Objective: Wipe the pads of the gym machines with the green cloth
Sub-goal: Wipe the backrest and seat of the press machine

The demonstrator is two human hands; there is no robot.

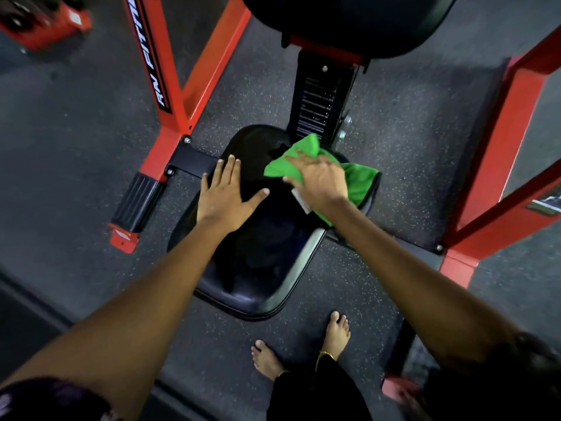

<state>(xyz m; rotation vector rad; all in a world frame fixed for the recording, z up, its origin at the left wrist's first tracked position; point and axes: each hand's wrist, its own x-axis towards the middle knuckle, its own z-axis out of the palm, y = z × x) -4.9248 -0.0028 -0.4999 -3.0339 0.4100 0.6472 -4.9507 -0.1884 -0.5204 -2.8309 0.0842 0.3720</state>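
A black seat pad [258,268] of a red-framed gym machine lies below me in the middle of the view. My left hand [226,192] rests flat on the pad's far left part, fingers spread and straight. My right hand [320,179] presses the green cloth [358,180] onto the pad's far right corner, fingers stretched over it. The cloth bunches out beyond the hand towards the back and right. A white tag shows under the wrist. A second black pad [349,22], the backrest, sits at the top of the view.
Red frame beams [170,86] rise at the left and another red frame [504,165] stands at the right. A black adjustment post [321,101] joins seat and backrest. My bare feet [334,335] stand on the speckled rubber floor just before the seat.
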